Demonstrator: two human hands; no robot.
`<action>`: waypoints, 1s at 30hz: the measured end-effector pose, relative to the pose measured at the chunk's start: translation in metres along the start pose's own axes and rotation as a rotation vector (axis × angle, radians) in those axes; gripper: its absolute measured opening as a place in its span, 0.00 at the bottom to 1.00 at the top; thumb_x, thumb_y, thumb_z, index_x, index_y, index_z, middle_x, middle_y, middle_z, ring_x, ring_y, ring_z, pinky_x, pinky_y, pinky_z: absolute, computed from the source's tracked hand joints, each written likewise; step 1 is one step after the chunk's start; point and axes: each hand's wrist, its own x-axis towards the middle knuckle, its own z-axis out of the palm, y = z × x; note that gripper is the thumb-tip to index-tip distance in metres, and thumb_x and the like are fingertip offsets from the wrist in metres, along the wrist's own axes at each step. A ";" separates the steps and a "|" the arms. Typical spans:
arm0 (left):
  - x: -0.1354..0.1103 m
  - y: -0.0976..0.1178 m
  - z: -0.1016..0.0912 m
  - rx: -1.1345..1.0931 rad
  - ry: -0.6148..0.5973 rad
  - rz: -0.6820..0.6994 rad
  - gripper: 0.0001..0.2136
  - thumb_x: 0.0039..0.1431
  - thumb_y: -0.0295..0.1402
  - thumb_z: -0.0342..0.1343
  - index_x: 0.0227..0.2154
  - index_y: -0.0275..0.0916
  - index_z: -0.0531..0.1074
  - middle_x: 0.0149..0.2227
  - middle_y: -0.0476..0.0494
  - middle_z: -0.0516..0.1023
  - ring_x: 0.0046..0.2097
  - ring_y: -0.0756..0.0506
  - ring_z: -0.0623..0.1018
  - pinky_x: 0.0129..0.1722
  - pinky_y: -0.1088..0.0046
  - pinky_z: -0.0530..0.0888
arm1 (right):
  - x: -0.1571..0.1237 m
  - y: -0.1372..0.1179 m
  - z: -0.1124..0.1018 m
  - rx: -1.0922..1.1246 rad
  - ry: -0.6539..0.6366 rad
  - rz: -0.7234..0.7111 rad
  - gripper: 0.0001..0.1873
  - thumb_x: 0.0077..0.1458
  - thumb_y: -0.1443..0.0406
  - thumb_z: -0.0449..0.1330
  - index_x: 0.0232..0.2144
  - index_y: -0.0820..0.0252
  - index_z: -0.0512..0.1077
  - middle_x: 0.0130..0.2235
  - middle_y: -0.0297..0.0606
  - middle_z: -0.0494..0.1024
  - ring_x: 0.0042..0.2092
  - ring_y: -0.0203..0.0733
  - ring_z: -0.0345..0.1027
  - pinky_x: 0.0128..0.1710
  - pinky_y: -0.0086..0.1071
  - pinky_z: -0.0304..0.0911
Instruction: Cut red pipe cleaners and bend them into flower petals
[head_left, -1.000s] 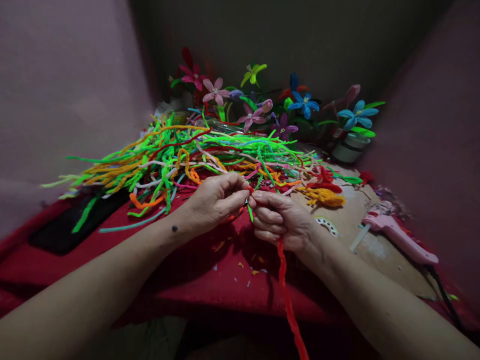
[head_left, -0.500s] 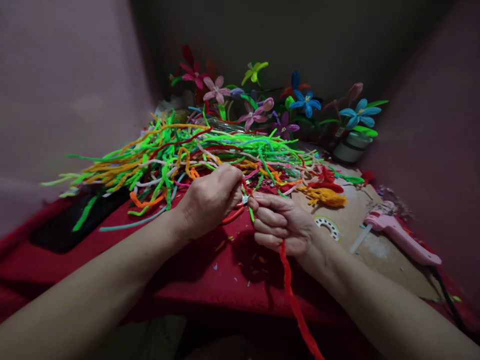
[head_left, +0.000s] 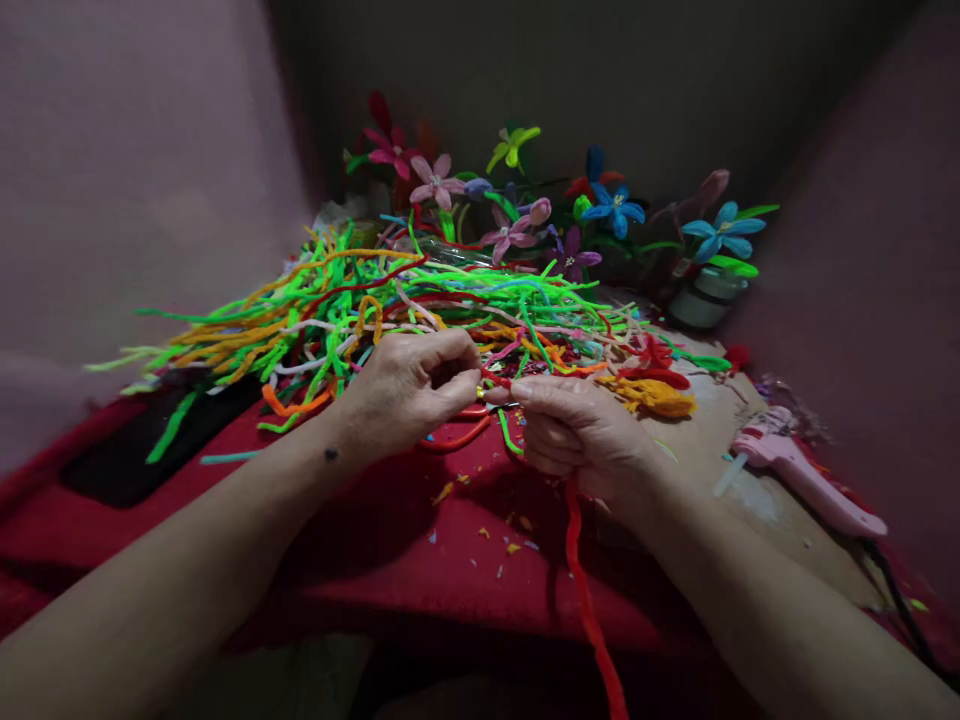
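A long red pipe cleaner (head_left: 585, 590) hangs from my right hand (head_left: 581, 430) past the table's front edge. Its upper part stretches across the short gap between both hands. My right thumb and forefinger pinch it, the other fingers curled around it. My left hand (head_left: 412, 385) is closed in a pinch on the strand's other side, back of the hand up. A tiny yellow bit (head_left: 480, 392) shows at the left fingertips; what it belongs to I cannot make out. Behind the hands lies a heap of coloured pipe cleaners (head_left: 450, 285), mostly green and orange.
Pipe-cleaner flowers (head_left: 615, 208) stand along the back, near a jar (head_left: 705, 297). On the right, a pink glue gun (head_left: 817, 480) rests on a brown board (head_left: 757, 540). A black flat object (head_left: 112, 460) lies left. Coloured scraps (head_left: 442, 492) dot the red cloth (head_left: 360, 560).
My left hand has turned from a fist to a flatter pinch. The right hand has shifted slightly right, and the white ring on the board is now hidden behind it.
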 end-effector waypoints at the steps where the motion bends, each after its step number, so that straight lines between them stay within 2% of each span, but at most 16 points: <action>1: 0.001 0.001 -0.002 -0.132 -0.048 -0.095 0.05 0.49 0.30 0.52 0.21 0.36 0.67 0.19 0.52 0.64 0.21 0.54 0.62 0.21 0.79 0.60 | 0.000 0.000 0.000 -0.021 0.016 0.004 0.09 0.53 0.64 0.57 0.33 0.64 0.74 0.09 0.19 0.48 0.12 0.26 0.33 0.11 0.23 0.34; 4: 0.004 -0.003 -0.005 -0.643 -0.269 -0.448 0.07 0.47 0.30 0.53 0.17 0.37 0.62 0.15 0.54 0.57 0.15 0.56 0.55 0.13 0.81 0.52 | 0.001 -0.001 0.002 -0.108 0.077 0.006 0.08 0.49 0.64 0.60 0.28 0.65 0.73 0.09 0.19 0.50 0.12 0.25 0.35 0.11 0.23 0.34; 6: 0.007 -0.008 -0.007 -0.934 -0.359 -0.664 0.08 0.46 0.29 0.52 0.17 0.37 0.60 0.16 0.56 0.53 0.14 0.58 0.50 0.11 0.82 0.48 | 0.000 -0.002 0.003 -0.211 0.131 -0.009 0.09 0.47 0.63 0.61 0.27 0.65 0.74 0.10 0.20 0.50 0.13 0.24 0.37 0.12 0.23 0.34; 8: 0.011 -0.012 -0.006 -1.085 -0.352 -0.806 0.06 0.45 0.26 0.52 0.18 0.37 0.60 0.16 0.56 0.52 0.13 0.59 0.48 0.10 0.84 0.48 | 0.000 -0.002 0.005 -0.323 0.191 -0.047 0.10 0.47 0.61 0.62 0.28 0.66 0.74 0.11 0.21 0.51 0.14 0.24 0.39 0.12 0.23 0.34; 11: 0.013 -0.013 -0.001 -1.170 -0.248 -0.862 0.05 0.45 0.22 0.50 0.19 0.36 0.61 0.17 0.56 0.54 0.13 0.60 0.48 0.10 0.86 0.49 | -0.001 -0.002 0.006 -0.388 0.240 -0.096 0.11 0.47 0.61 0.62 0.27 0.66 0.74 0.11 0.22 0.52 0.14 0.24 0.40 0.12 0.23 0.34; 13: 0.011 -0.011 0.004 -1.164 -0.182 -0.796 0.06 0.46 0.23 0.50 0.19 0.36 0.60 0.17 0.56 0.55 0.13 0.60 0.50 0.10 0.85 0.51 | 0.000 -0.001 0.005 -0.320 0.226 -0.092 0.10 0.46 0.61 0.63 0.27 0.65 0.74 0.11 0.21 0.52 0.14 0.24 0.39 0.12 0.23 0.34; 16: 0.005 -0.005 0.010 -0.986 -0.068 -0.537 0.05 0.51 0.27 0.52 0.22 0.36 0.63 0.18 0.53 0.60 0.15 0.57 0.59 0.12 0.82 0.58 | 0.002 0.001 0.001 -0.150 0.154 -0.048 0.08 0.49 0.63 0.60 0.27 0.64 0.73 0.09 0.20 0.50 0.12 0.25 0.36 0.12 0.23 0.34; 18: 0.000 -0.002 0.013 -0.774 -0.004 -0.320 0.02 0.52 0.30 0.54 0.29 0.37 0.67 0.22 0.51 0.67 0.20 0.53 0.67 0.17 0.79 0.65 | 0.002 0.001 -0.002 -0.070 0.107 -0.036 0.07 0.52 0.65 0.58 0.28 0.64 0.73 0.09 0.20 0.49 0.12 0.25 0.34 0.11 0.23 0.34; 20: -0.003 -0.003 0.015 -0.512 0.070 -0.107 0.07 0.51 0.30 0.56 0.34 0.38 0.69 0.27 0.48 0.72 0.26 0.50 0.72 0.25 0.77 0.70 | 0.002 0.002 -0.004 -0.023 0.078 -0.038 0.07 0.53 0.66 0.56 0.29 0.63 0.73 0.09 0.19 0.49 0.12 0.25 0.33 0.11 0.23 0.34; 24: -0.006 -0.016 0.019 0.053 0.213 0.276 0.04 0.55 0.30 0.53 0.32 0.38 0.72 0.32 0.43 0.75 0.36 0.47 0.74 0.38 0.73 0.69 | 0.002 0.002 -0.004 -0.013 0.055 -0.023 0.08 0.53 0.66 0.55 0.30 0.64 0.74 0.09 0.19 0.48 0.12 0.25 0.33 0.11 0.23 0.35; 27: -0.005 -0.024 0.015 0.302 0.212 0.341 0.07 0.56 0.31 0.51 0.31 0.38 0.73 0.31 0.42 0.76 0.34 0.47 0.73 0.34 0.73 0.67 | 0.002 0.001 -0.002 -0.059 0.060 -0.008 0.08 0.53 0.66 0.56 0.29 0.63 0.74 0.09 0.19 0.48 0.12 0.26 0.33 0.12 0.24 0.34; 30: -0.002 -0.022 0.006 0.278 0.097 0.219 0.07 0.54 0.31 0.53 0.24 0.38 0.72 0.24 0.46 0.72 0.26 0.50 0.69 0.25 0.76 0.62 | 0.000 -0.005 -0.003 -0.223 0.120 0.012 0.09 0.51 0.63 0.58 0.28 0.63 0.74 0.09 0.20 0.48 0.13 0.26 0.34 0.13 0.25 0.32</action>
